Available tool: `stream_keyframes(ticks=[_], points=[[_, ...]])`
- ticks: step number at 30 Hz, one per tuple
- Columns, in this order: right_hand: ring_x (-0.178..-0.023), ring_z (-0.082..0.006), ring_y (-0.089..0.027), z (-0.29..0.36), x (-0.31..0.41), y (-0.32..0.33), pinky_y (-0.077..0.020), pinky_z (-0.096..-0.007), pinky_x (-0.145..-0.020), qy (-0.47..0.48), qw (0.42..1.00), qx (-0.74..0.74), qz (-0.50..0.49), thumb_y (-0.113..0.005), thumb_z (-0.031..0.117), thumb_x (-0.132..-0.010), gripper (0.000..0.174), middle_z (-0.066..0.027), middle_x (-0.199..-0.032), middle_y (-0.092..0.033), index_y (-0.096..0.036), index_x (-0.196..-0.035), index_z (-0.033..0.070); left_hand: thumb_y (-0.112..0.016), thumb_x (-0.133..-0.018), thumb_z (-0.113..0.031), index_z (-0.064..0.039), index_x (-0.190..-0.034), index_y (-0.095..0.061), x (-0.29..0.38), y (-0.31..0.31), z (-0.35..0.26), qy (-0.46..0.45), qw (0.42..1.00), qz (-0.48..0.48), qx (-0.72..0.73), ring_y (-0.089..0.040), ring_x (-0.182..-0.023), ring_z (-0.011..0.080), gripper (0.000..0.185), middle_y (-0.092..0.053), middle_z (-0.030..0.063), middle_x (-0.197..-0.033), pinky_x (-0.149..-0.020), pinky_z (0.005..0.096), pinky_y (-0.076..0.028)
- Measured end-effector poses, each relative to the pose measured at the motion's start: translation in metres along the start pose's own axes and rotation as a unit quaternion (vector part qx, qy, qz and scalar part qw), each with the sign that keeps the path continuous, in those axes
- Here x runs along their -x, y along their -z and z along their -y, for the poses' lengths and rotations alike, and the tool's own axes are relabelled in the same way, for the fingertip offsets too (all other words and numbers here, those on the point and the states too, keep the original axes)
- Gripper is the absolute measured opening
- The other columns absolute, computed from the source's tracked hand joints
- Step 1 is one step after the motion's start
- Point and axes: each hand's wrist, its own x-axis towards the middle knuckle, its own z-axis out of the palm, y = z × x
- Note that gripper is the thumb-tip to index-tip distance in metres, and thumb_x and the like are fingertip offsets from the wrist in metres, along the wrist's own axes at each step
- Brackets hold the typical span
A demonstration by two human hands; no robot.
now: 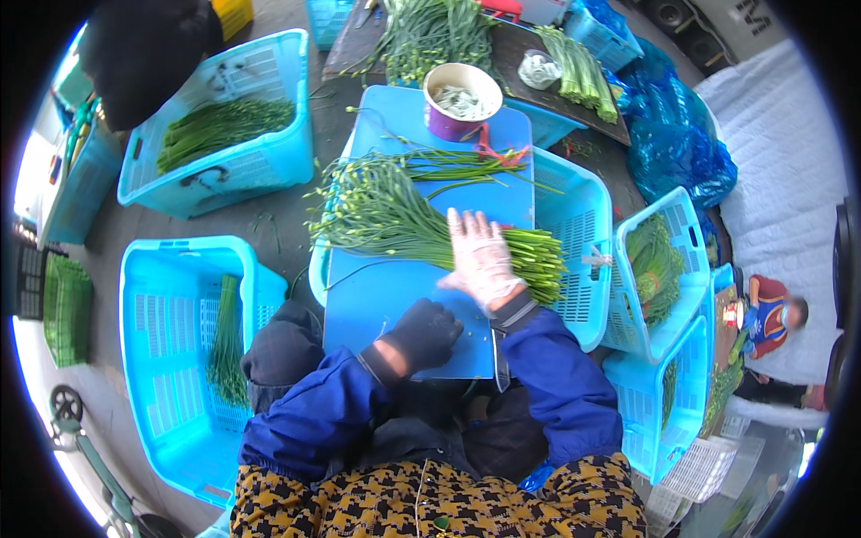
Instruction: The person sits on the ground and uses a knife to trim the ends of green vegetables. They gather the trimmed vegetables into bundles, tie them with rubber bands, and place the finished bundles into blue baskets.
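Note:
My right hand (479,261), in a thin translucent glove, lies flat with fingers spread across a large pile of flowering garlic chives (403,212). The pile's buds point left and its cut stem ends point right on a blue board (377,296). Nearer my body, my left hand (425,335) in a black glove is curled over the board, with nothing visible in it. Behind the pile is a smaller bunch of stems (457,165) with red ties (501,153). What looks like a knife blade (500,363) shows below my right cuff.
A tub (452,128) of pale bands stands at the board's far end. Blue crates (188,363) (289,155) (578,269) surround me, several containing green stems. More chives (437,40) lie on a dark table ahead. One person (770,316) is at the right; a dark-capped head (148,60) is upper left.

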Motion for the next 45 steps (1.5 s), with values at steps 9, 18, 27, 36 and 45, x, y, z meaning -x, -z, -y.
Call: stream_keyframes(ticks=[9, 18, 27, 36, 45], points=[[-0.091, -0.0361, -0.07, -0.013, -0.017, 0.0, -0.0552, -0.047, -0.082, -0.002, 0.994, -0.1, -0.04, -0.074, 0.022, -0.077, 0.043, -0.0156, -0.098, -0.07, -0.059, -0.116, 0.01, -0.076, -0.078, -0.034, -0.009, -0.108, -0.066, -0.004, 0.004, 0.008, -0.028, 0.999, 0.029, 0.021, -0.066, -0.09, 0.0327, 0.04, -0.068, 0.0121, -0.095, -0.081, 0.0438, -0.051], [-0.093, -0.0356, -0.073, -0.081, 0.03, 0.091, -0.0563, -0.0404, -0.088, -0.08, 0.908, -0.395, -0.113, -0.076, 0.028, -0.07, 0.074, -0.0229, -0.099, -0.074, -0.056, -0.134, -0.002, -0.077, -0.079, -0.034, -0.012, -0.111, -0.064, -0.008, 0.011, 0.01, -0.038, 0.999, 0.008, 0.025, -0.065, -0.093, 0.0319, 0.041, -0.068, 0.011, -0.094, -0.08, 0.045, -0.05], [-0.101, -0.0207, -0.07, -0.123, 0.105, 0.137, -0.0614, -0.0373, -0.088, -0.056, 0.545, -0.812, -0.203, -0.079, -0.002, -0.079, 0.053, -0.0122, -0.116, -0.069, -0.061, -0.128, -0.001, -0.085, -0.078, -0.027, -0.004, -0.139, -0.055, -0.034, 0.04, 0.016, 0.076, 0.954, -0.207, 0.204, -0.067, -0.11, 0.0307, 0.071, -0.069, 0.016, -0.121, -0.095, 0.0446, -0.052], [-0.114, -0.0109, -0.059, -0.049, 0.081, 0.112, -0.0511, -0.0325, -0.099, 0.11, 0.537, -0.827, -0.124, -0.085, 0.006, -0.079, 0.072, -0.0057, -0.127, -0.066, -0.05, -0.142, 0.0, -0.094, -0.064, -0.051, 0.0, -0.158, -0.026, -0.019, 0.034, 0.036, 0.059, 0.879, -0.285, 0.379, -0.048, -0.137, 0.0322, 0.127, -0.046, 0.0205, -0.152, -0.115, 0.0449, -0.037], [-0.109, -0.0178, -0.063, 0.024, -0.014, -0.033, -0.0507, -0.0359, -0.1, 0.192, -0.193, -0.902, 0.336, -0.073, 0.009, -0.088, 0.03, -0.0029, -0.116, -0.067, -0.06, -0.114, 0.004, -0.076, -0.09, -0.017, -0.003, -0.129, -0.063, 0.019, -0.044, 0.099, 0.157, 0.884, -0.202, 0.392, -0.065, -0.115, 0.029, 0.044, -0.067, 0.0134, -0.128, -0.103, 0.0439, -0.049]])
